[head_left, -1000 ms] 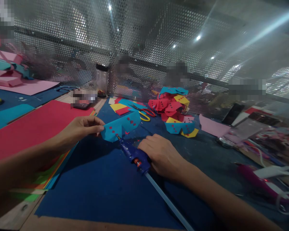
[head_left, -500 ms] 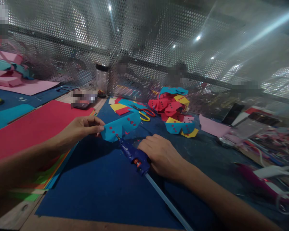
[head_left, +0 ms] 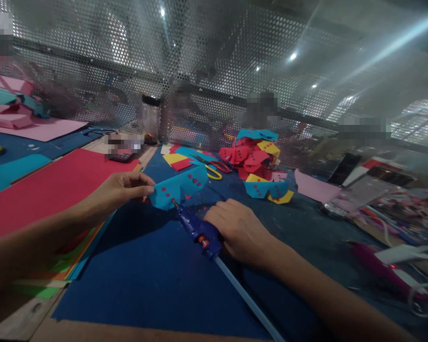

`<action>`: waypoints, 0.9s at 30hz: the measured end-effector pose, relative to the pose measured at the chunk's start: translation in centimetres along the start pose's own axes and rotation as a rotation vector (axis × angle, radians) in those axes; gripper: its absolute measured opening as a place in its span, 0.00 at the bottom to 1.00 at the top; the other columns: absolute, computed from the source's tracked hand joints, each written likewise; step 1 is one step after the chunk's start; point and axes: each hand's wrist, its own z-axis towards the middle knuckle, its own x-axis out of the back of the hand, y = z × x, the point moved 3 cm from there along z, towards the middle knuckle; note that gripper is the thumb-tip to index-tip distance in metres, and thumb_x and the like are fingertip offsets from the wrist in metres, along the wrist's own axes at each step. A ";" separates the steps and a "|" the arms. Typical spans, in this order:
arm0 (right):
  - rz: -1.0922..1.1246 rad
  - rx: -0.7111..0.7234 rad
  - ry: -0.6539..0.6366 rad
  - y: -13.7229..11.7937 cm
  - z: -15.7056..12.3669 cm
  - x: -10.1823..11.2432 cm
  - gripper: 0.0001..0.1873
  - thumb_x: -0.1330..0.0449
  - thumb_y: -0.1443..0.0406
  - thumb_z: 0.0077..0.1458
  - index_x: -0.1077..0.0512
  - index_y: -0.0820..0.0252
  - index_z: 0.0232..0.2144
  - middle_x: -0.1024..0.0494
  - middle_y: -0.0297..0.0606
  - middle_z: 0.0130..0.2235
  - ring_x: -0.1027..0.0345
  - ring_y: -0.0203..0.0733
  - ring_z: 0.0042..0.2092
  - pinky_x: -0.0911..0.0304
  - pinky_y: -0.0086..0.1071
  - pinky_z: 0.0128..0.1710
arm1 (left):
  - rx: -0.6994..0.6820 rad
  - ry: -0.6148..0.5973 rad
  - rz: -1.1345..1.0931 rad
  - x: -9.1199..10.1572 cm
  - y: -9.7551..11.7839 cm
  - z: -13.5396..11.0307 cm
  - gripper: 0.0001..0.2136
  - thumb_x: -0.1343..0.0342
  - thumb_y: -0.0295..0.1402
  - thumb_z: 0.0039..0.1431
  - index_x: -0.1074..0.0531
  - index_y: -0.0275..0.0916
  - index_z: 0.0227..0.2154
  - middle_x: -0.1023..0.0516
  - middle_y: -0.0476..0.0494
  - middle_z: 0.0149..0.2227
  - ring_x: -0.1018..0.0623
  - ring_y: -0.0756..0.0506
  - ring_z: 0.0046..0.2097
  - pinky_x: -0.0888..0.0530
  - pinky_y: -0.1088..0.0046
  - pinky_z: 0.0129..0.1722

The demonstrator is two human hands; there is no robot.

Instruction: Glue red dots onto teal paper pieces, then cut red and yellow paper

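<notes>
My left hand [head_left: 123,189] pinches the left end of a folded light-blue paper piece [head_left: 178,186] dotted with small red shapes, holding it just above a dark blue sheet [head_left: 146,270]. My right hand [head_left: 237,229] is wrapped round a blue glue gun [head_left: 198,229], whose nozzle touches the lower edge of the paper piece. A pale glue stick [head_left: 248,299] pokes out of the gun's back toward me.
A heap of red, yellow and blue paper pieces [head_left: 258,164] lies beyond, with scissors [head_left: 214,168] beside it. Red sheet [head_left: 46,185] and stacked coloured sheets lie at left. A perforated metal screen [head_left: 214,71] stands behind. A pink tool [head_left: 381,268] and clutter lie at right.
</notes>
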 end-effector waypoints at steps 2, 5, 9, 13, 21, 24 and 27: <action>0.004 -0.001 0.001 0.0 0.0 0.0 0.10 0.46 0.63 0.64 0.31 0.60 0.31 0.25 0.41 0.31 0.40 0.44 0.33 0.53 0.37 0.34 | 0.005 0.006 0.001 0.1 0.0 0.0 0.08 0.34 0.40 0.53 0.21 0.42 0.30 0.22 0.48 0.27 0.26 0.49 0.30 0.30 0.75 0.31; 0.011 0.003 0.015 -0.1 -0.1 0.1 0.10 0.46 0.63 0.64 0.30 0.61 0.31 0.25 0.41 0.31 0.40 0.43 0.33 0.53 0.37 0.34 | 0.007 0.019 -0.003 0.2 0.1 0.1 0.08 0.33 0.40 0.53 0.21 0.41 0.30 0.22 0.48 0.27 0.26 0.48 0.30 0.30 0.74 0.31; 0.036 -0.012 0.004 0.1 -0.2 0.2 0.07 0.46 0.64 0.62 0.30 0.61 0.33 0.24 0.42 0.33 0.38 0.45 0.35 0.52 0.37 0.35 | 0.015 0.037 -0.031 0.3 0.1 0.1 0.08 0.33 0.39 0.52 0.20 0.41 0.30 0.22 0.48 0.28 0.26 0.49 0.30 0.30 0.75 0.31; 0.069 -0.032 -0.001 0.2 -0.2 0.3 0.05 0.44 0.65 0.60 0.30 0.62 0.35 0.23 0.43 0.35 0.36 0.45 0.37 0.51 0.36 0.36 | 0.007 0.029 -0.044 0.2 0.1 0.2 0.08 0.32 0.39 0.51 0.20 0.40 0.29 0.23 0.47 0.27 0.26 0.49 0.30 0.30 0.74 0.31; 0.072 -0.041 0.005 0.2 -0.2 0.2 0.04 0.46 0.67 0.60 0.31 0.61 0.33 0.24 0.42 0.33 0.36 0.45 0.36 0.51 0.36 0.36 | 0.010 -0.004 -0.052 0.2 0.1 0.1 0.08 0.33 0.39 0.53 0.20 0.41 0.30 0.22 0.48 0.27 0.26 0.50 0.30 0.30 0.76 0.31; 0.082 -0.035 0.006 0.1 -0.2 0.3 0.04 0.46 0.67 0.59 0.32 0.60 0.33 0.24 0.42 0.33 0.37 0.44 0.35 0.51 0.36 0.36 | 0.010 -0.006 -0.053 0.1 0.2 0.0 0.07 0.33 0.39 0.53 0.20 0.41 0.29 0.23 0.48 0.27 0.27 0.50 0.30 0.30 0.76 0.31; 0.098 -0.031 0.013 0.2 -0.2 0.3 0.03 0.45 0.66 0.58 0.31 0.61 0.34 0.23 0.42 0.34 0.36 0.45 0.36 0.51 0.36 0.36 | 0.008 0.010 -0.047 0.2 0.2 0.0 0.08 0.32 0.39 0.52 0.20 0.41 0.29 0.23 0.48 0.27 0.27 0.50 0.30 0.30 0.76 0.31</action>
